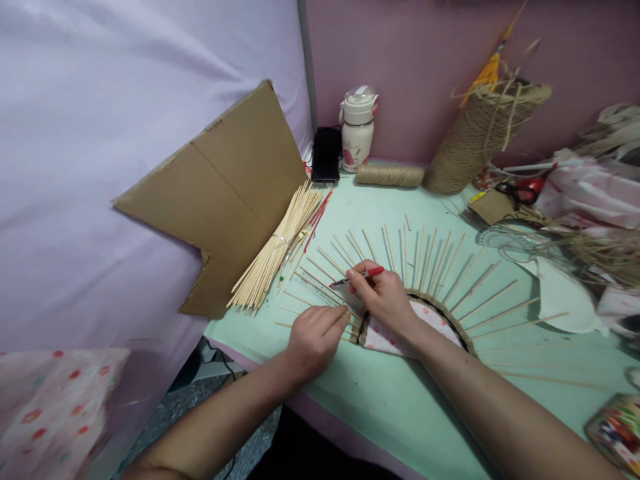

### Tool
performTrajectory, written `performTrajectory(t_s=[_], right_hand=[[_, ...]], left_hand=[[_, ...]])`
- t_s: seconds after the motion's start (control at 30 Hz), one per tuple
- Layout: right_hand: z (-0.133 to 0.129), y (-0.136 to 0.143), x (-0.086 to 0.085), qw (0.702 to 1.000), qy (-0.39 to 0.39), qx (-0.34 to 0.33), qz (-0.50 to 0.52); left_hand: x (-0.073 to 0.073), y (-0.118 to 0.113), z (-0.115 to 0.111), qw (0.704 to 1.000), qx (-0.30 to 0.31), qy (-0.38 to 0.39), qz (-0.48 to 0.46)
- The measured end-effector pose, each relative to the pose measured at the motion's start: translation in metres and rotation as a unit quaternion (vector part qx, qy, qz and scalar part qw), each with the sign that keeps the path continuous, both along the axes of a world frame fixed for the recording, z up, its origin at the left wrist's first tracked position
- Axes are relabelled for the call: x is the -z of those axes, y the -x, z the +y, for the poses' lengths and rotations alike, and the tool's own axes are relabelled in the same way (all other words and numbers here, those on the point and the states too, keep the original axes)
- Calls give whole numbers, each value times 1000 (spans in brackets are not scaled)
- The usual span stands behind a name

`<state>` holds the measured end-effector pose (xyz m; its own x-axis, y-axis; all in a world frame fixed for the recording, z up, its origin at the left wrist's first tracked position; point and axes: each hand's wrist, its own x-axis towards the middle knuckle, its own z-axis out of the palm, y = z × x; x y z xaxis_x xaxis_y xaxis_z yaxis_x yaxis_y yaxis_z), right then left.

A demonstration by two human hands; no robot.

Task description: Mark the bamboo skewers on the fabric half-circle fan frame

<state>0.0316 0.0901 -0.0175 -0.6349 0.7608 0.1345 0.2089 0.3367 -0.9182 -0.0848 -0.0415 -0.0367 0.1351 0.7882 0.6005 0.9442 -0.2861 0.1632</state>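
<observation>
My right hand (383, 293) is closed around a red pen (374, 271), its tip pointing left over thin wooden sticks. My left hand (317, 339) lies lower left with fingers pinched together at the inner ends of the sticks. What they grip is hidden; a clear strip with marks, perhaps a ruler (320, 288), runs up-left from near the fingertips. Under my right wrist lies a half-round piece (434, 316) of pink spotted cloth, edged with twine and a dark band. Many sticks (433, 257) fan outward from its curved edge across the table.
A tied bundle of sticks (275, 250) leans by a cardboard sheet (235, 173) at left. Behind stand a phone (327, 153), a white bottle (358, 137), a twine roll (390, 176) and a large twine-wrapped holder (475, 137). Scissors (517, 195) and cloth scraps crowd the right.
</observation>
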Motion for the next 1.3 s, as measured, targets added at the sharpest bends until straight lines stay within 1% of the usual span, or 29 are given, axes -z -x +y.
performTrajectory(t_s=[0.27, 0.53, 0.73, 1.3], right_hand=[[0, -1, 1, 1000, 0, -6, 0], [0, -1, 2, 1000, 3, -3, 3], [0, 0, 3, 1000, -11, -1, 10], [0, -1, 2, 1000, -7, 4, 5]], left_hand=[[3, 0, 0, 1000, 4, 0, -1], [0, -1, 1, 1000, -2, -4, 4], [2, 0, 0, 1000, 3, 2, -3], [4, 0, 0, 1000, -1, 7, -3]])
